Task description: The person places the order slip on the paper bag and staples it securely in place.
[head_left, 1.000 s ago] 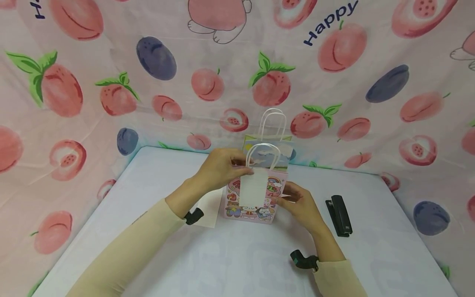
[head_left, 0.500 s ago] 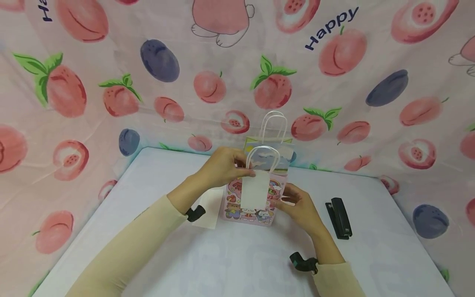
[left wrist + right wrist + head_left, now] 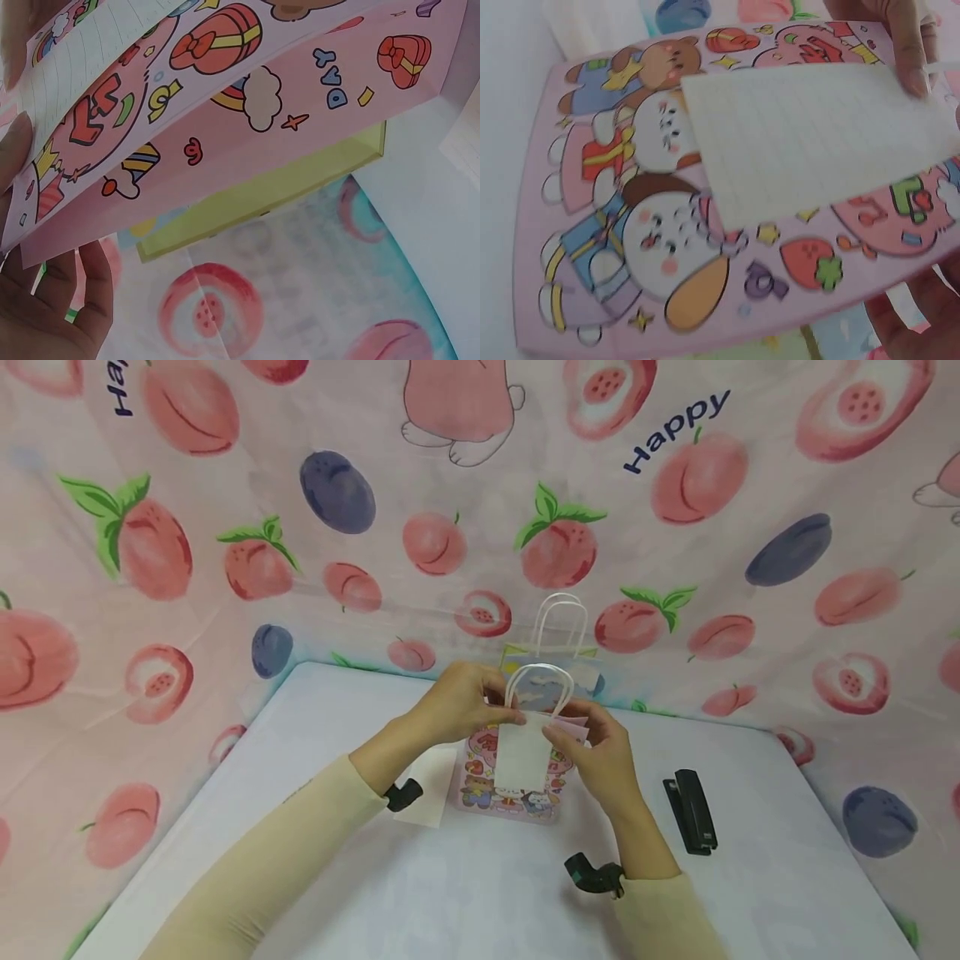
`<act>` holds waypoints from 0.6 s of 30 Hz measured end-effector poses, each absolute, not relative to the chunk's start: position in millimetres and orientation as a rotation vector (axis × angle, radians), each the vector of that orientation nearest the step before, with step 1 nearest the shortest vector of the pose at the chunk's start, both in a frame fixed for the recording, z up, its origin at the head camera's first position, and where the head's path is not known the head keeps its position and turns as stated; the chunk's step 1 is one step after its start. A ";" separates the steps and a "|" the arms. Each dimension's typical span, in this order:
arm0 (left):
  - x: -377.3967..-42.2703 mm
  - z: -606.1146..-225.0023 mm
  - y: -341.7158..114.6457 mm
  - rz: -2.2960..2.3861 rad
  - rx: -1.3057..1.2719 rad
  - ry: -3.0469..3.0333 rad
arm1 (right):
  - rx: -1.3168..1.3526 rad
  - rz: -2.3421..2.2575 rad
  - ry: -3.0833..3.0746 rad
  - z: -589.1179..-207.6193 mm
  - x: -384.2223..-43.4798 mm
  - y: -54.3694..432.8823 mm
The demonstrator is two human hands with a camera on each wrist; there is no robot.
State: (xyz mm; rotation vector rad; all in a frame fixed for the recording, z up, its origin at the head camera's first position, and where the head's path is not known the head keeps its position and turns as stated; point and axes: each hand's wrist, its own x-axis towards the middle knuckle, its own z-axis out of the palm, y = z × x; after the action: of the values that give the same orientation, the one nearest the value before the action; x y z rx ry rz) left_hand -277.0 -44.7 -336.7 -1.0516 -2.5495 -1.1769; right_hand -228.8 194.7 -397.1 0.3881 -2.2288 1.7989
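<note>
A pink paper gift bag (image 3: 472,781) with cartoon animals and white handles is held up in the middle of the head view. Against its front lies a lined white paper slip (image 3: 521,764), whose ruled lines show in the right wrist view. My left hand (image 3: 465,703) pinches the slip and bag at the upper left, thumb in front. On the upper right, my right hand (image 3: 603,752) pinches the slip's top corner and the bag's rim, its thumb on the paper. In the left wrist view the folded side of the bag (image 3: 277,112) shows.
Behind stands a second gift bag (image 3: 540,687) with a sky print and white handles. A black stapler (image 3: 692,814) lies to the right on the white table (image 3: 450,893). Left of the pink bag lies another paper sheet (image 3: 429,789). A fruit-print cloth (image 3: 420,460) hangs behind.
My right hand has moved up from the bag's right side to its top edge, with its thumb now on the slip's corner. The left hand keeps its grip.
</note>
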 end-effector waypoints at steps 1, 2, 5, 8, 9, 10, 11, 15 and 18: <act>-277.0 -337.0 -44.6 -1.178 -1.051 -2.545 | 0.371 1.819 -2.208 -395.3 -229.6 191.3; -276.5 -337.0 -44.6 -1.179 -1.048 -2.541 | 0.349 1.840 -2.188 -394.2 -230.2 188.3; -275.9 -339.2 -43.2 -1.200 -1.043 -2.528 | 0.276 1.879 -2.137 -394.1 -230.5 183.1; -275.2 -343.3 -41.9 -1.238 -1.045 -2.507 | 0.226 1.887 -2.097 -396.1 -230.5 181.2; -274.9 -345.1 -41.9 -1.253 -1.046 -2.502 | 0.219 1.886 -2.088 -396.7 -230.8 180.9; -274.5 -346.9 -42.0 -1.275 -1.044 -2.499 | 0.215 1.890 -2.077 -397.4 -231.1 180.6; -274.1 -348.8 -42.5 -1.295 -1.043 -2.497 | 0.217 1.895 -2.067 -397.6 -231.2 180.2; -271.7 -355.5 -46.0 -1.399 -0.995 -2.503 | 0.234 1.916 -2.045 -398.4 -233.2 179.4; -270.2 -359.0 -48.1 -1.498 -0.946 -2.492 | 0.248 1.931 -2.038 -397.9 -234.5 179.3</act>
State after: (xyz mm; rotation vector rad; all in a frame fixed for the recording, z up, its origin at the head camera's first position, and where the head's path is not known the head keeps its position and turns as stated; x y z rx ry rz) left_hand -270.2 -48.1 -359.0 -0.9463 -2.4924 -1.4983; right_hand -234.5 179.3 -397.9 0.2485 -2.0384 1.9312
